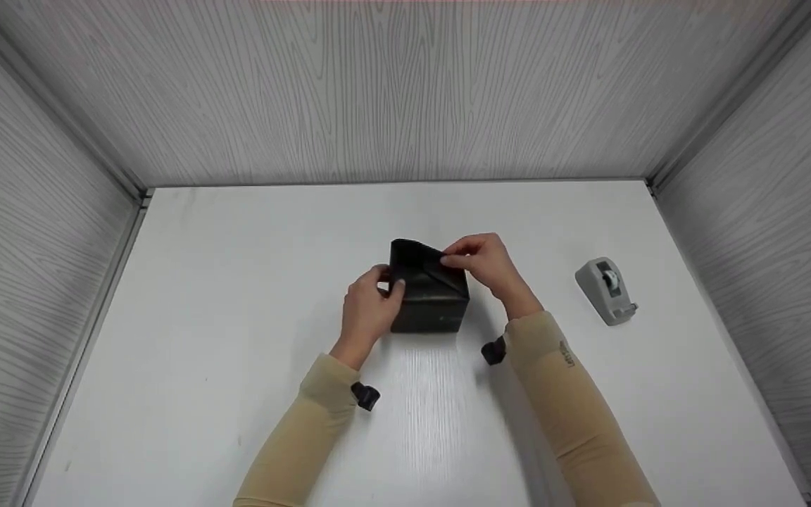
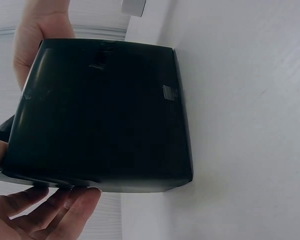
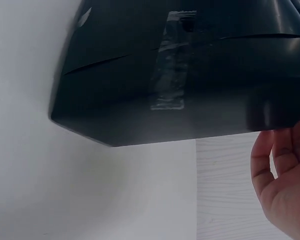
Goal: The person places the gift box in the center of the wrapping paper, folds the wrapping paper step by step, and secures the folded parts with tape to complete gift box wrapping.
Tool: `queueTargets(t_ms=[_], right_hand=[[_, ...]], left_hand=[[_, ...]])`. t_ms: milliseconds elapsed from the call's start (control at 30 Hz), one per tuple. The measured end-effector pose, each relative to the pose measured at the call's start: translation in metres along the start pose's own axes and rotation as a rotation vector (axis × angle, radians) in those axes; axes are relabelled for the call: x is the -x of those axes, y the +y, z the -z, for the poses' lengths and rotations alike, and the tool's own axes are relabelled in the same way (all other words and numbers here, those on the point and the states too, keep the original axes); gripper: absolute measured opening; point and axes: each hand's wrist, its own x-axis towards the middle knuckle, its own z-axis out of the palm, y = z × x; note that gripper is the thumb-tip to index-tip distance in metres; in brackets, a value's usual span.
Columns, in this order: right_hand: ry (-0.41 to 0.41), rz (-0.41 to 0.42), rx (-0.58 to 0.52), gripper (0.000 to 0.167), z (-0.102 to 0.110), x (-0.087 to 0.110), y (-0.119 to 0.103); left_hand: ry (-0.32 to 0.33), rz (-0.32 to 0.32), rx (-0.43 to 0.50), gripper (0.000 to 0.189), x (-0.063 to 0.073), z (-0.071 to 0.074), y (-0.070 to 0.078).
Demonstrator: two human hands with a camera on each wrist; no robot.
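Note:
A box wrapped in glossy black paper (image 1: 428, 315) stands on the white table, its front face and one side showing strips of clear tape (image 3: 170, 75). On top, a loose paper flap (image 1: 411, 252) sticks up at the back left, with a slanting fold across it. My left hand (image 1: 370, 303) grips the box's left side, thumb over the upper edge and fingers against the side. At the upper right my right hand (image 1: 486, 264) pinches the paper's folded edge between thumb and fingers. The part of the paper under the right fingertips is hidden.
A grey tape dispenser (image 1: 606, 290) with a roll of tape stands on the table (image 1: 236, 282) to the right. Pale wood-grain panels (image 1: 391, 91) wall in the table at the back and both sides. Small black cameras are strapped to both wrists.

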Motion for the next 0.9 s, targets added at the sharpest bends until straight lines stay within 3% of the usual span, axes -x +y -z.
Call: queueTargets(t_ms=[267, 567, 900], right_hand=[[-0.028, 0.021, 0.038, 0.014, -0.002, 0.008, -0.027], [-0.014, 0.02, -0.002, 0.015, -0.005, -0.005, -0.008], [0.013, 0.057, 0.017, 0.012, -0.012, -0.007, -0.012]], left_hand=[[-0.007, -0.001, -0.005, 0.034, 0.0, -0.001, 0.0], [-0.007, 0.009, 0.008, 0.033, 0.0, 0.0, 0.001], [-0.012, 0.031, 0.015, 0.033, 0.0, -0.001, 0.001]])
